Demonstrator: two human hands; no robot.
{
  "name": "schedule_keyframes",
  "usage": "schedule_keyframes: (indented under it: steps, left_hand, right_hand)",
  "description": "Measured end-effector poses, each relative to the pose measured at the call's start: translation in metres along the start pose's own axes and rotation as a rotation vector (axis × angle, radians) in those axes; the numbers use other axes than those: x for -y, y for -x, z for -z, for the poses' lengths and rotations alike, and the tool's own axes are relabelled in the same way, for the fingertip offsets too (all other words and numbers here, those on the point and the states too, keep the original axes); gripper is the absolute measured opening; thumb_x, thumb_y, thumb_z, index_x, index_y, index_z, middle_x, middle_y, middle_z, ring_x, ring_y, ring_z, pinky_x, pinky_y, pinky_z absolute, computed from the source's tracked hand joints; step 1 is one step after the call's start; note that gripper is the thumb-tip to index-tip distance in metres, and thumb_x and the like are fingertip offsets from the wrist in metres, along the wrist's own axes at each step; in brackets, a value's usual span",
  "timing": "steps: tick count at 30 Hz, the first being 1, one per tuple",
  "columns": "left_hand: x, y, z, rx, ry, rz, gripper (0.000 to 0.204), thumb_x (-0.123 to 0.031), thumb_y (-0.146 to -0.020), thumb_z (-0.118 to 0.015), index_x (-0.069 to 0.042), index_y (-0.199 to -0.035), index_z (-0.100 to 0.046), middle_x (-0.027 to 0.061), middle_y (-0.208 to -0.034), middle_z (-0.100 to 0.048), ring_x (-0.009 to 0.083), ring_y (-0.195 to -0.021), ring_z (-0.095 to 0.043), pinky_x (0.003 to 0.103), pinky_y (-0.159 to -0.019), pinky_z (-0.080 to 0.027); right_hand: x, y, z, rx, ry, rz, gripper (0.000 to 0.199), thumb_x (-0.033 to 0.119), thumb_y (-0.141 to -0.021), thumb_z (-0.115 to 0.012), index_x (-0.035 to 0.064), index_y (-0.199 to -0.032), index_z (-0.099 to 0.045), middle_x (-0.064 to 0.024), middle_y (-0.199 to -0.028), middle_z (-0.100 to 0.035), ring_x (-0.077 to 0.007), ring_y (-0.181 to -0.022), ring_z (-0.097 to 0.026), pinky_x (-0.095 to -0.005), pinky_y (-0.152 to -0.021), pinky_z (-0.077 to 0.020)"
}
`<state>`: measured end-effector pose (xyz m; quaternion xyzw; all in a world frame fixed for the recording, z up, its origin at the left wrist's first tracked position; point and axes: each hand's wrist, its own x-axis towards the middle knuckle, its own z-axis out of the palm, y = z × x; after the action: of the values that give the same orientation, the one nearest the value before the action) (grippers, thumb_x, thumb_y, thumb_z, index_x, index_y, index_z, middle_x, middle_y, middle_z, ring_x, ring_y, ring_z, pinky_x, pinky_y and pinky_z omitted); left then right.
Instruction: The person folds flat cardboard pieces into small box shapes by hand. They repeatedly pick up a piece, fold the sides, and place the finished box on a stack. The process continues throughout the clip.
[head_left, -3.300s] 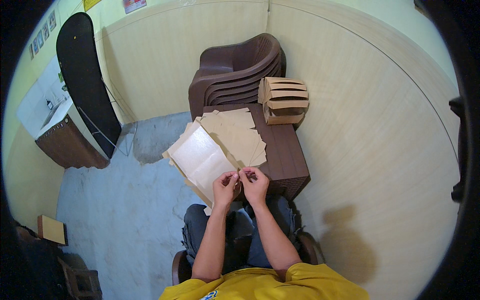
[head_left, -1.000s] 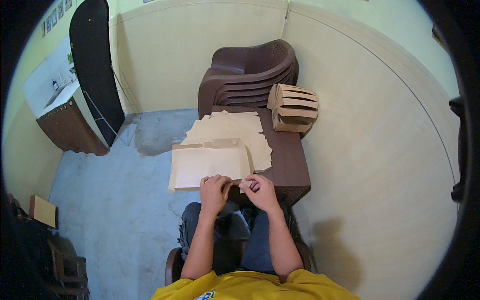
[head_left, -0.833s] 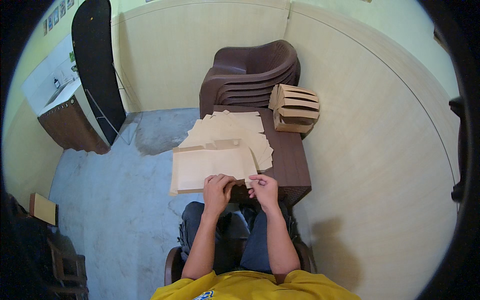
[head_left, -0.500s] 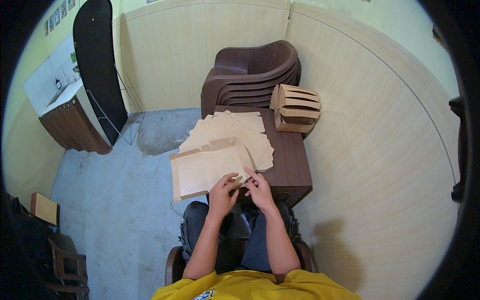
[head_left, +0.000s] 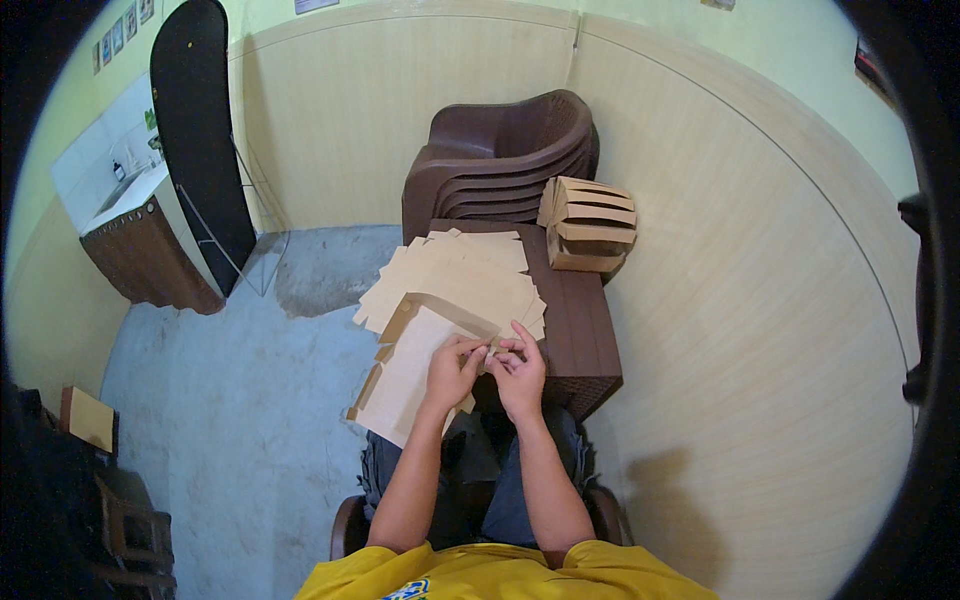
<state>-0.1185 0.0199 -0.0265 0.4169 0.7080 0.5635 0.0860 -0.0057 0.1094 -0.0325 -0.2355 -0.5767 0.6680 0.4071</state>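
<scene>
A partly folded cardboard box, light brown with raised sides and notched flaps, lies tilted at the near left of the table, reaching out over my lap. My left hand pinches its right corner, fingers bent over the edge. Close beside it, my right hand is closed on the same corner with thumb and fingers, its index finger stretched up. The folds between my fingertips are partly hidden. Just beyond the box, a fanned stack of flat cardboard blanks covers much of the tabletop.
The brown table has a pile of folded cardboard boxes at its far right. Behind stand stacked brown plastic chairs. A tall black board leans near a sink counter on the left. A wood-panelled wall curves along the right.
The box has turned counterclockwise, so its notched side now faces left and its left end hangs nearer me. My hands have shifted slightly and grip the corner more closely.
</scene>
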Motion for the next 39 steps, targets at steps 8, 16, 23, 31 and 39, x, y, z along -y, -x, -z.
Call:
schedule_keyframes:
  steps: [8,16,23,31,39]
  left_hand:
    - [0.019,0.009,-0.002,-0.108,0.279,0.171,0.024,-0.004,-0.095,-0.076,0.0,-0.118,-0.081,0.0146,-0.104,-0.073,0.0264,-0.089,-0.076,0.035,-0.08,-0.06]
    - [0.008,0.017,-0.003,-0.165,0.017,-0.047,0.032,-0.002,-0.091,-0.078,-0.005,-0.123,-0.081,0.0147,-0.096,-0.077,0.0267,-0.089,-0.077,0.037,-0.081,-0.06]
    - [0.002,0.017,-0.002,-0.181,0.054,-0.105,0.028,-0.002,-0.092,-0.078,-0.004,-0.12,-0.079,0.0157,-0.103,-0.079,0.0277,-0.093,-0.079,0.037,-0.084,-0.061]
    - [0.007,0.023,-0.001,-0.148,0.161,0.048,0.019,-0.012,-0.106,-0.068,0.002,-0.114,-0.078,0.013,-0.103,-0.08,0.0197,-0.097,-0.077,0.034,-0.085,-0.062]
    - [0.023,0.018,-0.001,0.02,0.413,0.203,0.015,-0.016,-0.108,-0.072,-0.003,-0.114,-0.076,0.0013,-0.092,-0.074,0.0082,-0.085,-0.067,0.026,-0.073,-0.056]
  right_hand:
    - [-0.018,-0.006,0.0,-0.183,-0.246,-0.22,0.044,-0.012,-0.091,-0.077,-0.0038,-0.131,-0.061,-0.0084,-0.107,-0.069,-0.0151,-0.094,-0.071,-0.0291,-0.085,-0.0611]
    - [-0.027,-0.007,-0.011,-0.249,-0.196,-0.112,0.032,-0.012,-0.089,-0.082,-0.0031,-0.115,-0.066,-0.0092,-0.105,-0.07,-0.0148,-0.092,-0.071,-0.0277,-0.08,-0.062]
    - [-0.02,-0.005,-0.016,-0.275,-0.002,-0.063,0.03,-0.008,-0.086,-0.086,-0.0037,-0.109,-0.067,-0.0085,-0.102,-0.071,-0.015,-0.091,-0.071,-0.0276,-0.079,-0.0605]
    - [-0.017,-0.002,-0.018,-0.257,-0.041,-0.091,0.031,-0.007,-0.082,-0.09,-0.0021,-0.103,-0.067,-0.0074,-0.094,-0.072,-0.0135,-0.084,-0.07,-0.0272,-0.075,-0.0593]
    - [-0.02,-0.001,-0.014,-0.245,0.018,-0.12,0.029,-0.008,-0.082,-0.089,-0.0014,-0.1,-0.067,-0.0074,-0.093,-0.072,-0.014,-0.085,-0.07,-0.0267,-0.075,-0.0587]
